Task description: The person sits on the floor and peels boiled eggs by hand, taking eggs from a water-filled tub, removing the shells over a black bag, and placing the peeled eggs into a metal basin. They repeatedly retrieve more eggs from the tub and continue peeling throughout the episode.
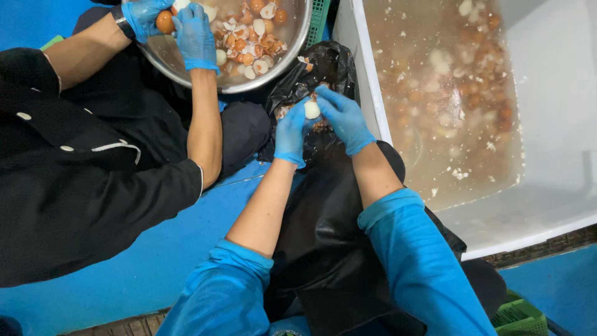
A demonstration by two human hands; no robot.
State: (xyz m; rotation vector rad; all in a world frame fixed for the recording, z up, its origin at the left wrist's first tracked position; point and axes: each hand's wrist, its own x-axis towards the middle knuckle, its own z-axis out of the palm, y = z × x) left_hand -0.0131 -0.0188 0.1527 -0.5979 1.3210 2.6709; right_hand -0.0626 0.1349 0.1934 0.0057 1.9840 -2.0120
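Both my hands wear blue gloves and meet over a black plastic bag (320, 71) on my lap. My left hand (290, 132) and my right hand (342, 118) together hold a white peeled egg (311, 109), with the fingers wrapped around it. Bits of brown shell lie in the bag under the egg.
A large white tub (547, 205) of cloudy water with eggs and shell bits stands at the right. At the left sits a co-worker in black, whose blue-gloved hands (180, 25) hold a brown egg over a metal bowl (180, 68) of shells. A green crate (519, 317) is at the lower right.
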